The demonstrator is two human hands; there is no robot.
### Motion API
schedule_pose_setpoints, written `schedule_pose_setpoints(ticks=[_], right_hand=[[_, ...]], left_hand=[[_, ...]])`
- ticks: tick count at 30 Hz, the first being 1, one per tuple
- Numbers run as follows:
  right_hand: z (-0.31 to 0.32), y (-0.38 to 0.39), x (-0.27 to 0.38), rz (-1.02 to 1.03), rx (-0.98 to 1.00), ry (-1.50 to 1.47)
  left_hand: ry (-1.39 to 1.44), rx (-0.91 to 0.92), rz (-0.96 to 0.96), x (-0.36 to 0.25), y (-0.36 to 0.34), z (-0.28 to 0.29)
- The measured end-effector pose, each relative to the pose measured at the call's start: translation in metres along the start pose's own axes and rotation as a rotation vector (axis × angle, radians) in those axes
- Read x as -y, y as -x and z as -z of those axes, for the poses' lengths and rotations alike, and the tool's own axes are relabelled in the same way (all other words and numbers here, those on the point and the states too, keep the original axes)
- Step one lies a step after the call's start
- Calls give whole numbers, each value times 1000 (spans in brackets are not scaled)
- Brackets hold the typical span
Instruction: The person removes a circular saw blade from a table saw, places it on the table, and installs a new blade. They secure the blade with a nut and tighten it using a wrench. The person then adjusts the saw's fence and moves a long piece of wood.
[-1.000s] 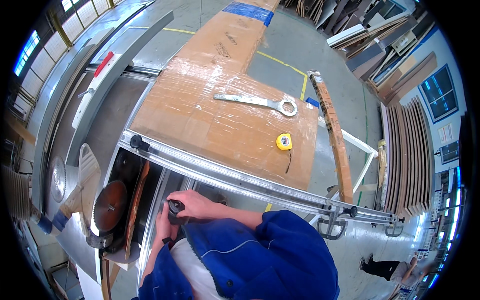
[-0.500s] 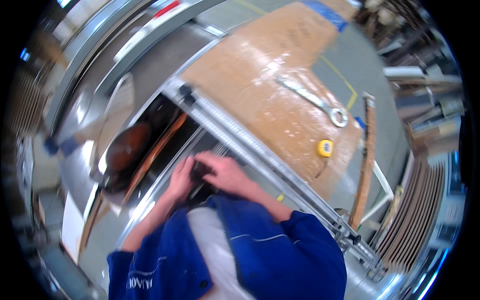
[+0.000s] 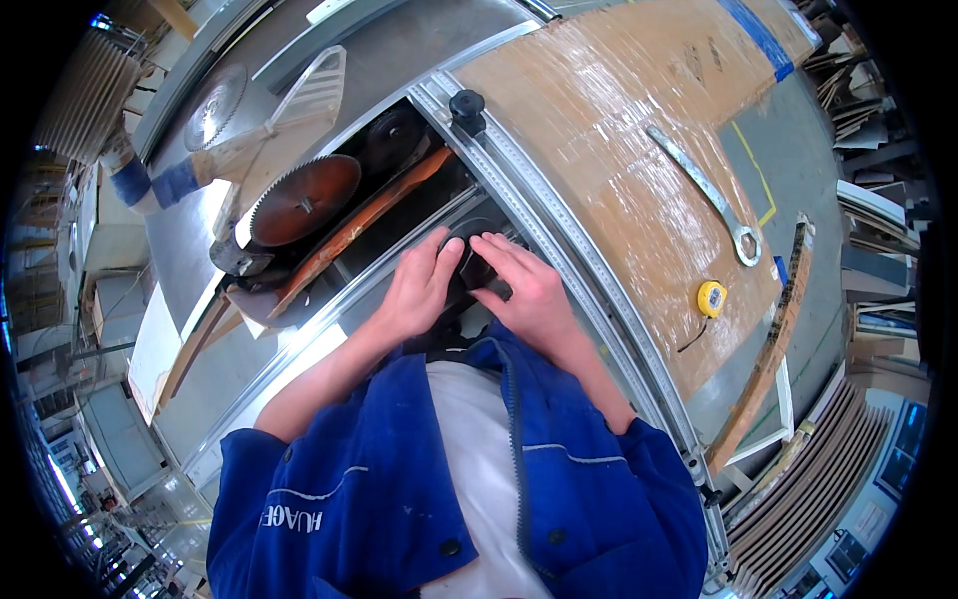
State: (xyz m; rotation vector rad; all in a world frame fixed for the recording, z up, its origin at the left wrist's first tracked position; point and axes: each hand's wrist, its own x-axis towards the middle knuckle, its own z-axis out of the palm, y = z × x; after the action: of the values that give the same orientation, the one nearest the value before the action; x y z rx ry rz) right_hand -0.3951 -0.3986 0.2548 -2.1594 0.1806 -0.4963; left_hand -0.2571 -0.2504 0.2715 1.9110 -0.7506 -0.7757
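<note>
Both my hands are together close to my body, over the near side of a table saw. Between the fingers of my left hand (image 3: 419, 285) and my right hand (image 3: 524, 290) is a dark round disc-like part (image 3: 469, 262), partly covered by them. Its exact kind does not show. To the left, a toothed circular saw blade (image 3: 304, 200) with a reddish-brown face sits in the saw's uncovered opening. Beside the blade runs a worn orange-brown strip (image 3: 369, 225).
A plastic-wrapped cardboard sheet (image 3: 589, 120) bears a ring wrench (image 3: 704, 195) and a yellow tape measure (image 3: 711, 299). A metal rail with a scale (image 3: 559, 220) crosses on my right. Another saw blade (image 3: 216, 108) lies on the metal table (image 3: 289, 35), near a transparent blade guard (image 3: 317, 90).
My view has shifted and sharpened, so the saw and cardboard appear at other angles. My hands stay together around the dark part, with its round edge now showing above the fingers.
</note>
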Motion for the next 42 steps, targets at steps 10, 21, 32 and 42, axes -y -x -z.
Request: schedule_pose_setpoints(ticks=[10,21,32,42], right_hand=[[-9,6,-11,-317,-104,-593],[-29,-2,0,-398,-62,-616],[-42,-33,12,265,-54,-91],[-14,-66,14,80,-99,25]], left_hand=[[397,79,-33,-5,7,4],[572,-100,-21,37,8,0],[1091,-22,70,43,27,4],[1589,-100,-38,105,36,38]])
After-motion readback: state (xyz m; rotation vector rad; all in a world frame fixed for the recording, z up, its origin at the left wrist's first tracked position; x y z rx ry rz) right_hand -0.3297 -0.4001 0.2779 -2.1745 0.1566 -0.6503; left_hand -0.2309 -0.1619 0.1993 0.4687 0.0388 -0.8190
